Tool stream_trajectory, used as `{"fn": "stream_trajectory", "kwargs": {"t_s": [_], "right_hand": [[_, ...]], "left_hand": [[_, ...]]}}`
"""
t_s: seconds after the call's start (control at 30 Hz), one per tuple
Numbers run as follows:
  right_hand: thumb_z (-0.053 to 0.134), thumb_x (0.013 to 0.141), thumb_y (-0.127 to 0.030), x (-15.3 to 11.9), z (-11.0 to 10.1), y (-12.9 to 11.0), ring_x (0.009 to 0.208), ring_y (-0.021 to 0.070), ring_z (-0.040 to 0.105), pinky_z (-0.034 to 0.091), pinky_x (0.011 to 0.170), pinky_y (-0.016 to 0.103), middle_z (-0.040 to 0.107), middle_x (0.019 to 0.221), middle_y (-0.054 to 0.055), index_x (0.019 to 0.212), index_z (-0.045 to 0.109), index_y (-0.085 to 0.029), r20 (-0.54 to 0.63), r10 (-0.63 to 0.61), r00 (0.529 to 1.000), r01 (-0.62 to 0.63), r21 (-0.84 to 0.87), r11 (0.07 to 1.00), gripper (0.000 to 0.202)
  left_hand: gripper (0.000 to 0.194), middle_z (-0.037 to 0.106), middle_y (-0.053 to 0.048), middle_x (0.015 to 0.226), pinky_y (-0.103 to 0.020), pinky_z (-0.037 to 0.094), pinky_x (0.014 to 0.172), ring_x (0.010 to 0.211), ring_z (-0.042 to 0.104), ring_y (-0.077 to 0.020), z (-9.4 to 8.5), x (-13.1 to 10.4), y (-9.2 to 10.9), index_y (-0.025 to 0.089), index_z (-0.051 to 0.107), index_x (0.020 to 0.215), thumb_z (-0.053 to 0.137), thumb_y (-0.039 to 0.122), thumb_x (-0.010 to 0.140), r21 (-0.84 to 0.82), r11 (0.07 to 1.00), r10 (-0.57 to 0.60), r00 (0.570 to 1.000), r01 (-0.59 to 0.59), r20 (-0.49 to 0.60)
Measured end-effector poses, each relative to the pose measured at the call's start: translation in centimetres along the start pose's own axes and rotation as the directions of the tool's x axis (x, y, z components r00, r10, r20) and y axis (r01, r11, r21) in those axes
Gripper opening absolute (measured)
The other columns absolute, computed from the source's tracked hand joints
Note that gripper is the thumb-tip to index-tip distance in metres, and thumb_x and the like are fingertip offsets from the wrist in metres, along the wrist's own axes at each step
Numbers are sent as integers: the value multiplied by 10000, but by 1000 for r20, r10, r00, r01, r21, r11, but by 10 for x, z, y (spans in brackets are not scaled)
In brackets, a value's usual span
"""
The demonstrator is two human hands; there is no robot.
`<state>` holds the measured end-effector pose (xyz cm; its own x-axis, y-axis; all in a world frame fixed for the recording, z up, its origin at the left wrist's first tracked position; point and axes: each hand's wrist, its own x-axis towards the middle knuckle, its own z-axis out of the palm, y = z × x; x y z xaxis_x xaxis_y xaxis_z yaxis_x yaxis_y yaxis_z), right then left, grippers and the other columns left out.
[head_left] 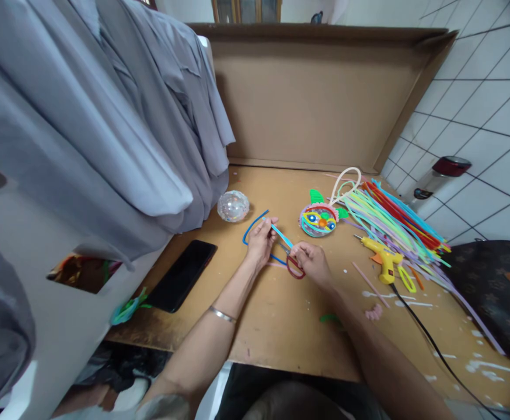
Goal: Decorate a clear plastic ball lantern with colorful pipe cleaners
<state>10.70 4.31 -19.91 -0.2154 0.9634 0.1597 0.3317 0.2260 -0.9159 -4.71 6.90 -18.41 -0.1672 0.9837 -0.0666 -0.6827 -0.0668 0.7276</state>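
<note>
Between both hands runs a short light blue pipe cleaner [282, 235]. My left hand [261, 240] pinches its upper end, and the fingers of my right hand [311, 261] are closed on its lower end. Scissors with dark red handles [296, 268] sit right by my right fingers; I cannot tell whether they touch. A bent darker blue pipe cleaner [247, 231] lies around and under my left hand. Beyond that hand stands a clear faceted ball [233, 206]. Farther right is a decorated ball [318, 220] with a colourful face, green ears and a pale loop.
A yellow glue gun [385, 260] with a black cord lies at right, near a heap of pipe cleaners [395, 216] and a dark patterned bag [495, 291]. A black phone [182, 274] is at left, below hanging grey cloth [150, 116]. Cardboard [311, 99] stands behind.
</note>
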Motion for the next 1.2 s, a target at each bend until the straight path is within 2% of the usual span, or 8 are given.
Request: {"fn": "stream_trajectory", "kwargs": {"t_s": [0.2, 0.33, 0.47, 0.63, 0.73, 1.03, 1.2], "right_hand": [[460, 777, -354, 1, 0, 2, 491, 106, 409, 309, 499, 223, 472, 525, -42, 680, 581, -195, -20, -11, 1000, 11, 18, 1000, 222], [465, 784, -373, 3, 0, 5, 499, 108, 416, 313, 497, 221, 486, 542, -36, 676, 583, -197, -37, -11, 999, 12, 29, 1000, 237], [494, 794, -400, 4, -2, 7, 493, 106, 403, 303, 480, 216, 465, 526, -41, 691, 603, -193, -25, -4, 1000, 4, 30, 1000, 255], [469, 852, -466, 3, -6, 7, 466, 89, 384, 312, 464, 208, 447, 541, -54, 869, 663, -171, 84, 21, 996, -34, 153, 988, 354], [501, 832, -491, 4, -7, 7, 463, 87, 410, 354, 473, 211, 468, 556, -56, 969, 667, -165, 99, 32, 995, -56, 252, 966, 391], [552, 757, -437, 5, -5, 6, 460, 85, 450, 399, 488, 214, 514, 546, -54, 958, 677, -169, 99, 63, 993, -93, 324, 941, 358], [535, 725, -378, 5, -7, -3, 460, 87, 476, 413, 489, 211, 563, 548, -37, 875, 686, -169, 120, 142, 983, -173, 310, 935, 299]], "left_hand": [[440, 586, 18, 599, -155, 365, 490, 504, 468, -26, 3, -5, -5, 101, 713, 777, 880, 435, 544, 84, 990, -124, 988, 116, 94], [470, 498, 46, 508, -159, 309, 472, 479, 418, -28, 2, -7, -9, 91, 716, 781, 870, 468, 546, 185, 974, -165, 970, 132, 176], [476, 495, 41, 497, -177, 265, 458, 454, 385, -29, 1, -9, -11, 82, 715, 781, 852, 485, 569, 289, 947, -213, 948, 141, 236], [447, 532, 28, 527, -185, 275, 463, 456, 398, -30, 0, -8, -10, 81, 713, 773, 843, 464, 583, 318, 942, -185, 959, 110, 215], [401, 522, 38, 536, -184, 281, 464, 461, 394, -27, 0, -7, -8, 83, 713, 795, 836, 417, 609, 310, 945, -175, 964, 106, 203], [472, 530, 43, 527, -179, 292, 466, 462, 401, -26, 1, -7, -8, 92, 710, 797, 853, 469, 552, 305, 947, -164, 965, 96, 204], [486, 569, 27, 534, -189, 294, 464, 456, 402, -33, 2, -8, -11, 99, 707, 766, 836, 514, 549, 351, 935, -113, 976, 42, 186]]}}
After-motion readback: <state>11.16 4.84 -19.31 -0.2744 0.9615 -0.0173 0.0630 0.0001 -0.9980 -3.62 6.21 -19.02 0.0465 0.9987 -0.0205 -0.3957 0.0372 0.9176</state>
